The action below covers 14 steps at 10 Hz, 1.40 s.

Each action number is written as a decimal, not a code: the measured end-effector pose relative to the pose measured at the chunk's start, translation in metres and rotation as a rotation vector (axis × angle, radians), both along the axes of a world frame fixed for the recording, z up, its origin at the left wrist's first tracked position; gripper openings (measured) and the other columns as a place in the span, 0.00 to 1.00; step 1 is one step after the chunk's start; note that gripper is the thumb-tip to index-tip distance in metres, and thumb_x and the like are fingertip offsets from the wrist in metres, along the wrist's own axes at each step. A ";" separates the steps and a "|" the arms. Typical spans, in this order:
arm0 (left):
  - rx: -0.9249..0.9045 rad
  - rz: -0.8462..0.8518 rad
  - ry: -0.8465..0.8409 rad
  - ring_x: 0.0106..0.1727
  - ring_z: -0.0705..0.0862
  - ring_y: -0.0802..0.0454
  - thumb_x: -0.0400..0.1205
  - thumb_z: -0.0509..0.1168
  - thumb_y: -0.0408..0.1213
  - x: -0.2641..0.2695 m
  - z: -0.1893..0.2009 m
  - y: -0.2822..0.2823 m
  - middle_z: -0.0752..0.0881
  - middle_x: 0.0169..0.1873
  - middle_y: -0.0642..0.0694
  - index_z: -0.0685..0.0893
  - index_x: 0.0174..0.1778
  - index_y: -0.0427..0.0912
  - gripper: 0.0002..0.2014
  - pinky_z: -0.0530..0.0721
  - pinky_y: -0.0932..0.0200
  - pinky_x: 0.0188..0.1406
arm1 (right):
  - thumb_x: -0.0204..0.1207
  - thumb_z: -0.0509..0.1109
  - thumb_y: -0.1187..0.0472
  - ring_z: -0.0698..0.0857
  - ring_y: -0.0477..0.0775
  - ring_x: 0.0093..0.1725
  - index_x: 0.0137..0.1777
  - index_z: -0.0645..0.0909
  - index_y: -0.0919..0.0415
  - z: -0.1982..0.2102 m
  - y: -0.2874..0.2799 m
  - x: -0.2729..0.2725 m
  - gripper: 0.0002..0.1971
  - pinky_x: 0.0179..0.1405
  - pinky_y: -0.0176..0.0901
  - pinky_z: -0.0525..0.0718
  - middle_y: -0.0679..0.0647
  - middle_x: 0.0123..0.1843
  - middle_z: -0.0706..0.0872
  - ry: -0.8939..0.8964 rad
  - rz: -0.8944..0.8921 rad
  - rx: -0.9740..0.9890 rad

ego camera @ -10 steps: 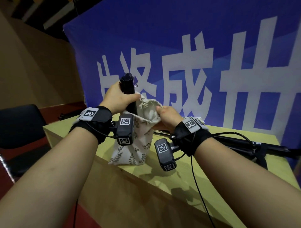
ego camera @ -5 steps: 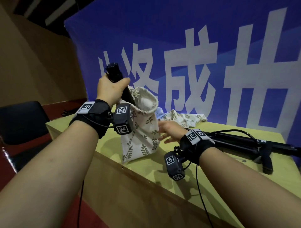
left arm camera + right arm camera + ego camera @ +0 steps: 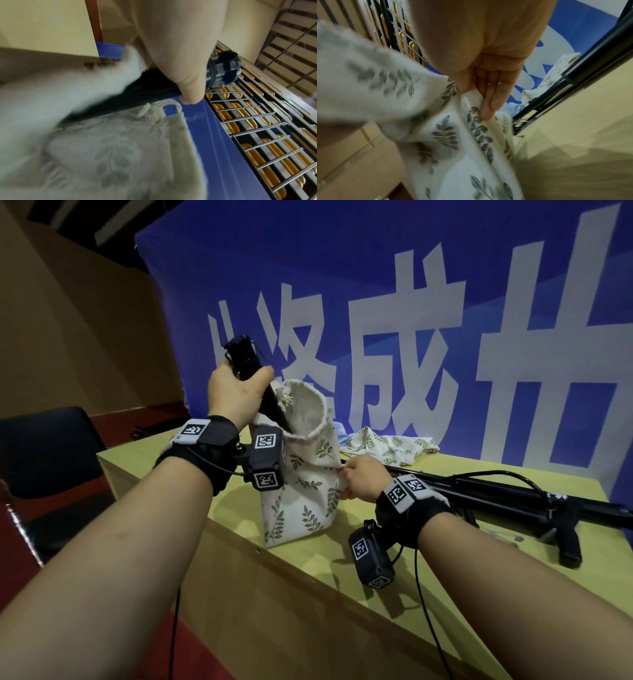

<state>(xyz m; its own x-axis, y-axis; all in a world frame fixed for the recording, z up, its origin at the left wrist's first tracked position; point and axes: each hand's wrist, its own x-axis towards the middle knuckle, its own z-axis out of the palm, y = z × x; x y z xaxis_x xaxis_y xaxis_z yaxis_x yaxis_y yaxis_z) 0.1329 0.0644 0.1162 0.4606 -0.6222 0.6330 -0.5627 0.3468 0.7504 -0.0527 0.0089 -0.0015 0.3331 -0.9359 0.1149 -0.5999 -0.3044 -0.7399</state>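
A white cloth bag with a green leaf print stands upright near the front left corner of the yellow-green table. A black folded umbrella sticks out of its open mouth, tilted to the left. My left hand grips the umbrella's upper part; its knobbed black end shows past the thumb. My right hand pinches a fold of the bag's right side, fingers against the leaf cloth. The umbrella's lower part is hidden in the bag.
A black folded stand with cables lies across the table at the right. A second leaf-print cloth is crumpled at the back. A blue banner with white characters rises behind. A dark chair stands at the left.
My right hand has dropped from the bag's mouth to its right side and taken hold of the cloth. My left hand has lifted the umbrella higher and tilted it left.
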 end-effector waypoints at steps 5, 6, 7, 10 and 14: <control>0.107 -0.051 -0.282 0.47 0.84 0.54 0.73 0.74 0.54 -0.031 0.000 0.002 0.86 0.42 0.54 0.85 0.50 0.49 0.16 0.80 0.58 0.45 | 0.78 0.64 0.69 0.81 0.52 0.37 0.59 0.81 0.75 0.033 0.009 -0.008 0.13 0.43 0.49 0.84 0.59 0.42 0.83 -0.365 -0.019 0.020; 0.125 -0.043 -0.284 0.47 0.85 0.54 0.71 0.75 0.57 -0.033 0.002 0.001 0.87 0.43 0.55 0.87 0.52 0.49 0.20 0.80 0.59 0.44 | 0.78 0.63 0.45 0.83 0.56 0.46 0.51 0.83 0.63 0.057 0.027 -0.008 0.21 0.53 0.58 0.82 0.61 0.53 0.84 -0.447 0.027 -0.110; 0.155 -0.045 -0.284 0.46 0.86 0.55 0.70 0.75 0.58 -0.035 0.004 0.001 0.88 0.41 0.55 0.87 0.50 0.49 0.20 0.85 0.55 0.47 | 0.68 0.66 0.29 0.86 0.54 0.46 0.50 0.79 0.57 0.073 0.042 0.001 0.30 0.46 0.53 0.87 0.53 0.48 0.84 -0.208 0.023 -0.058; 0.225 -0.175 -0.293 0.35 0.86 0.61 0.74 0.75 0.51 -0.044 0.008 0.010 0.87 0.32 0.55 0.88 0.52 0.45 0.16 0.77 0.66 0.31 | 0.82 0.62 0.57 0.85 0.62 0.51 0.65 0.78 0.69 0.085 0.034 -0.006 0.18 0.51 0.51 0.84 0.62 0.51 0.85 -0.121 -0.192 -0.135; 0.367 -0.377 -0.376 0.40 0.88 0.42 0.75 0.75 0.47 -0.061 0.018 0.025 0.91 0.43 0.38 0.88 0.52 0.37 0.17 0.86 0.58 0.38 | 0.79 0.66 0.56 0.80 0.49 0.34 0.34 0.74 0.51 0.133 0.027 -0.048 0.11 0.40 0.44 0.84 0.49 0.35 0.79 -0.659 -0.211 -0.054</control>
<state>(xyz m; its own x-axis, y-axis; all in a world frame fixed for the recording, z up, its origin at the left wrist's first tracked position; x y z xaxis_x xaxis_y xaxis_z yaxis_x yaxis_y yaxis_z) 0.0722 0.0897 0.1341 -0.0433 -0.9045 0.4243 -0.7001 0.3305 0.6330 -0.1007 0.0361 0.1311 -0.0106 -0.9602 0.2791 -0.0814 -0.2774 -0.9573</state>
